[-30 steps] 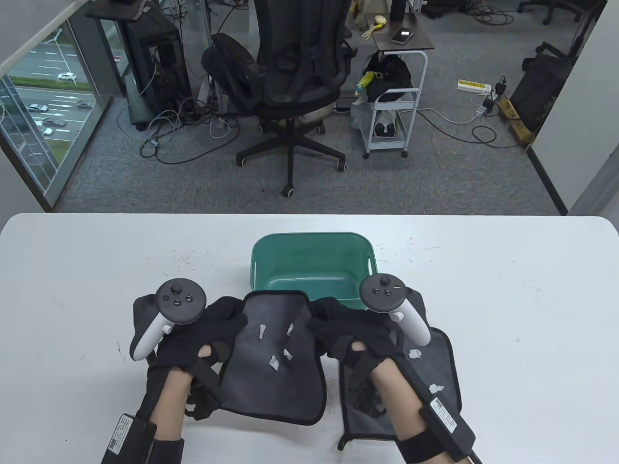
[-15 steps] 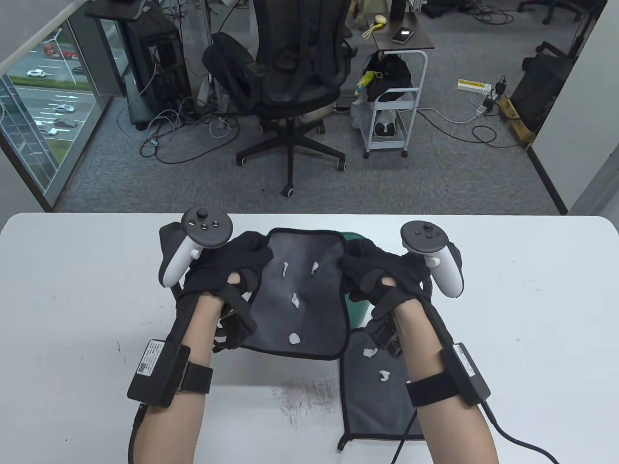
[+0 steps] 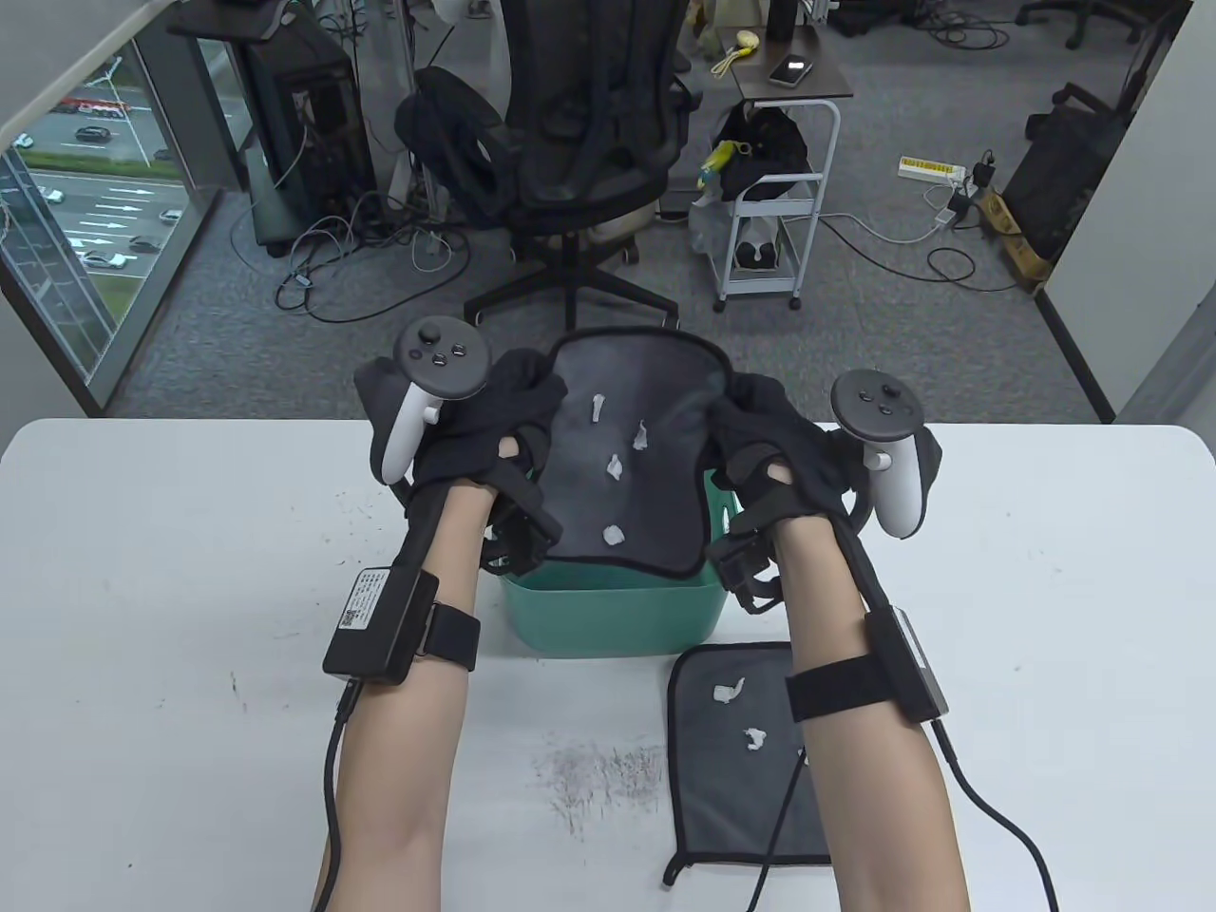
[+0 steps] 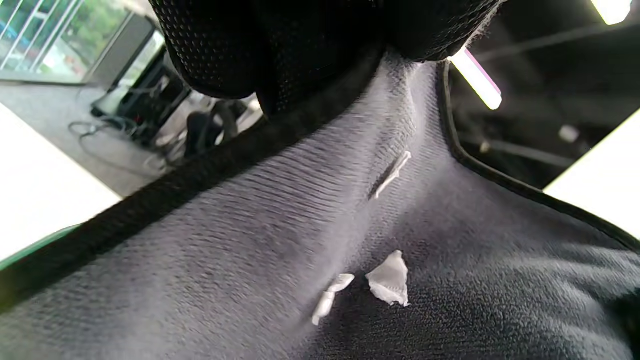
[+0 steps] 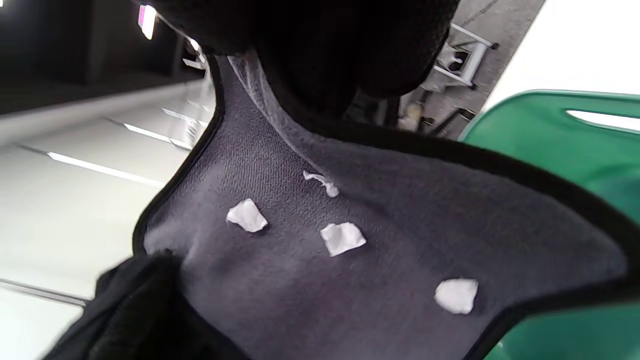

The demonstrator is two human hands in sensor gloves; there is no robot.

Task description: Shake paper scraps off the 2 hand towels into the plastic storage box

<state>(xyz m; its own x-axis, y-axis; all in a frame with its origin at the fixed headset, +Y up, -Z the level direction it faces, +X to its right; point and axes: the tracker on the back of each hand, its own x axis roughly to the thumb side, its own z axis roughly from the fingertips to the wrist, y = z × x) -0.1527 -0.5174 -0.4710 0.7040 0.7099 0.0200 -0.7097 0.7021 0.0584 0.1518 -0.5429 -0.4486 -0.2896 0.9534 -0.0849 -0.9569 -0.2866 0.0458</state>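
A dark grey hand towel [image 3: 632, 446] with black edging hangs in the air over the green plastic storage box [image 3: 608, 608]. My left hand [image 3: 499, 423] grips its left edge and my right hand [image 3: 765, 437] grips its right edge. Several white paper scraps [image 3: 615, 465] still cling to it; the same scraps [image 5: 342, 238] show close up in the right wrist view, with the box [image 5: 575, 130] below. The second towel [image 3: 741, 760] lies flat on the table in front of the box, under my right forearm, with two scraps [image 3: 730, 691] on it.
The white table [image 3: 190, 617] has a dark scuffed patch [image 3: 603, 774] near its front edge. Cables run from both forearm units off the near edge. Beyond the table stand an office chair [image 3: 579, 171] and a small white cart [image 3: 774, 190].
Both hands have carried the towel up and away from me, from the table in front of the box to above the box. The scraps stayed on it. The second towel has not moved.
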